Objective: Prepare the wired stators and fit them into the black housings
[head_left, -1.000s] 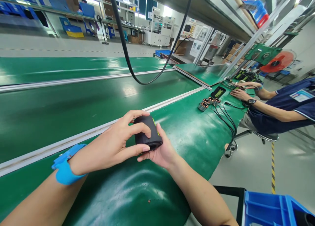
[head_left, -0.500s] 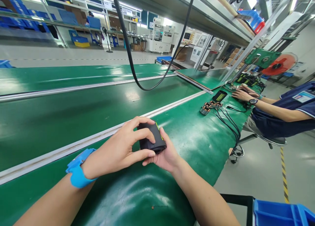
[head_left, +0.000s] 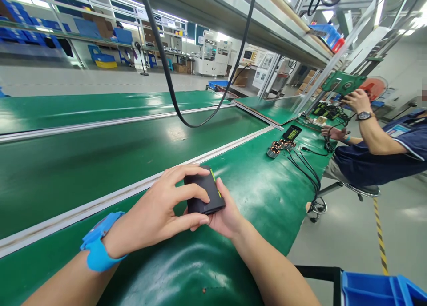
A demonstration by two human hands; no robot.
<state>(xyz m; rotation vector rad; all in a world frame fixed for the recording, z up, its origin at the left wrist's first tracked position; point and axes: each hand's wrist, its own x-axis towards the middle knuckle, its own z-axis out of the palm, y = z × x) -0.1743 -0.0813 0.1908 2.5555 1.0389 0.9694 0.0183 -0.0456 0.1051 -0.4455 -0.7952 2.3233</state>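
Note:
A black housing with a yellow-green stripe is held between my two hands above the green work surface. My left hand, with a blue band at the wrist, closes over its top and near side, fingers bent across it. Cupped beneath and along the right side is my right hand, its thumb against the striped face. Most of the right fingers are hidden behind the housing. Farther right lie several copper-wound motor stators with black cables, beside another black housing with green-yellow marks.
A conveyor belt with pale metal rails runs along the far side. A black cable hangs in a loop over it. At the right a co-worker sits at the bench. A blue bin stands at lower right.
The housing has tipped slightly in my hands, so its open end shows less. The co-worker has raised one hand toward the green machine. The view has shifted a little.

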